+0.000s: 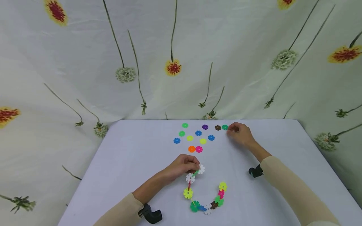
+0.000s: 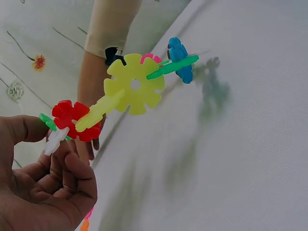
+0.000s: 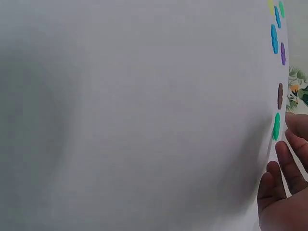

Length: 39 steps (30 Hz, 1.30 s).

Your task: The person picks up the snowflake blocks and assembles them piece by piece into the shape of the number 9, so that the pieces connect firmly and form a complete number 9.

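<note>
In the head view, my left hand (image 1: 185, 164) pinches the upper end of a curved chain of slotted plastic flower discs. White discs (image 1: 190, 178) show by its fingertips, with a yellow disc (image 1: 188, 193) and a green disc (image 1: 195, 206) lower down. The left wrist view shows the thumb and fingers at a white disc (image 2: 57, 140), joined to a red disc (image 2: 72, 119). At the back right, my right hand (image 1: 239, 133) is beside a loose green disc (image 1: 224, 127). Its fingers (image 3: 288, 161) are spread and slightly bent, fingertips close to that disc (image 3: 276, 126).
Several loose discs lie flat at the back of the white table (image 1: 135, 144), among them a brown disc (image 1: 217, 127), a purple disc (image 1: 205, 126) and an orange disc (image 1: 191, 149). The chain's far end is a yellow disc (image 1: 222, 186). A flower-printed cloth (image 1: 158, 91) hangs behind.
</note>
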Each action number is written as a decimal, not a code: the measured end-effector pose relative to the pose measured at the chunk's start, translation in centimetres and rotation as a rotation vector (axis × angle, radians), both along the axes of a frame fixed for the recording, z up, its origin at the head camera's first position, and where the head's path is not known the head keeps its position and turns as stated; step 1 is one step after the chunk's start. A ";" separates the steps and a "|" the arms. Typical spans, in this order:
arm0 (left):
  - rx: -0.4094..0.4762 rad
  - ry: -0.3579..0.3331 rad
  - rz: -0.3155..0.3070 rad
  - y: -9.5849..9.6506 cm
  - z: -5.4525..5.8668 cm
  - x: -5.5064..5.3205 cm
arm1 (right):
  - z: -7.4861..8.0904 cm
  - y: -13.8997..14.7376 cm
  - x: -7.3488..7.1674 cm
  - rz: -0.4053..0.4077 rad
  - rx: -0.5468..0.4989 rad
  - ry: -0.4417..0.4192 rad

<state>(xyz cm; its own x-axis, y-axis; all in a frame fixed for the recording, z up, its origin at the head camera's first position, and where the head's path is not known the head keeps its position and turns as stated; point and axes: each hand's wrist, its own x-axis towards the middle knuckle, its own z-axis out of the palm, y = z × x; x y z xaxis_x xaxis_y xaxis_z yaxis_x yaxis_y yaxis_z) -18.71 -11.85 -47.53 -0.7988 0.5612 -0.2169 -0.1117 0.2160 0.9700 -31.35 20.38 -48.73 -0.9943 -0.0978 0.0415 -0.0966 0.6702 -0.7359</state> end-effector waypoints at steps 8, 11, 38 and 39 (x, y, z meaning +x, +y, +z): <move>0.003 0.009 -0.002 0.0 0.2 0.3 | -0.3 -0.8 -2.4 -0.009 0.093 -0.026; 0.003 0.010 0.001 0.0 0.2 0.3 | -0.4 -1.4 -2.8 -0.067 0.089 -0.037; -0.013 -0.004 -0.001 0.2 -0.3 -0.1 | 0.6 -0.2 1.7 0.000 -0.173 -0.086; -0.014 -0.006 -0.002 0.2 -0.4 -0.2 | 0.7 -0.1 2.1 0.007 -0.184 -0.089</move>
<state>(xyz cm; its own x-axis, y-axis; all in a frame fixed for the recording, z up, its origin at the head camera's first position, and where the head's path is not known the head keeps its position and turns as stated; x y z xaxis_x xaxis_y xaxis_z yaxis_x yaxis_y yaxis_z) -18.86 -11.63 -47.90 -0.7962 0.5600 -0.2292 -0.1166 0.2297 0.9662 -29.24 20.32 -48.07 -0.9941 -0.1040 -0.0291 -0.0298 0.5230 -0.8518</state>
